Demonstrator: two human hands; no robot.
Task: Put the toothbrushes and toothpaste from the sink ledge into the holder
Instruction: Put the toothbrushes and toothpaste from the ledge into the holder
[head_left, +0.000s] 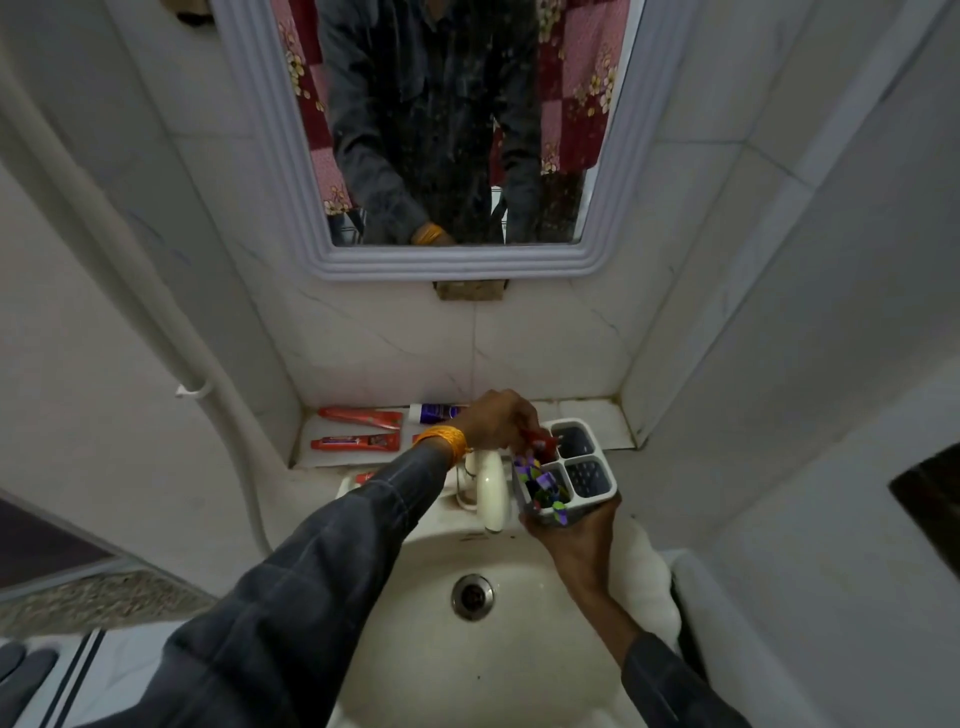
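My right hand (574, 540) grips the white four-compartment holder (597, 486) from below, over the basin's back rim. Its near-left compartment holds purple-green patterned items (543, 486). My left hand (501, 421) is closed on a red tube (543, 442), whose end sits at the holder's far-left compartment. On the ledge (311, 431) lie two red toothpaste tubes (361, 417) (356, 442) and a white-and-purple tube (434, 412). Another red item (365, 476) peeks out beside my left sleeve on the sink rim.
The cream tap (491, 491) stands just left of the holder. Below is the basin with its drain (472, 596). A framed mirror (597, 260) hangs above the ledge; tiled walls close in on both sides. A white pipe (156, 312) runs down the left wall.
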